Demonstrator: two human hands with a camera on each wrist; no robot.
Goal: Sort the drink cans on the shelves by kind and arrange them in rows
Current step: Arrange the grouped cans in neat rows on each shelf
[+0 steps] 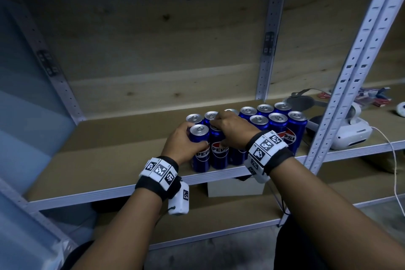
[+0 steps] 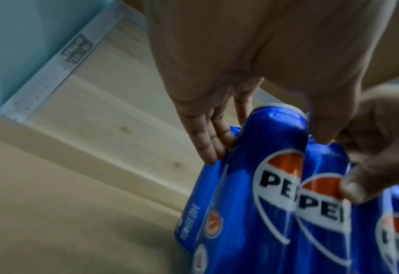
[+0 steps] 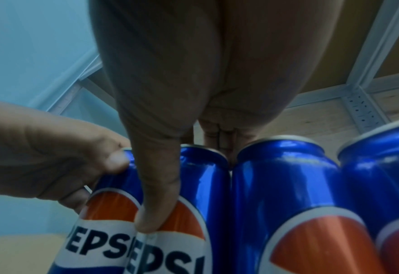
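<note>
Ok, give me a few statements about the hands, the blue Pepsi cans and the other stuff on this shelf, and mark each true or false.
1. The left hand grips the blue Pepsi can at the front left end. True.
2. The tall blue aluminium cans lie on their sides. False: they stand upright in rows.
3. The right hand hangs away from the cans. False: its thumb presses the second front can.
4. A white plastic headset sits on the metal-edged shelf right of the cans. True.
5. Red cola cans are mixed in. False: every visible can is blue.

Likely a storeroom: slotted metal shelving [image 1: 359, 55], plywood backing [image 1: 153, 55].
</note>
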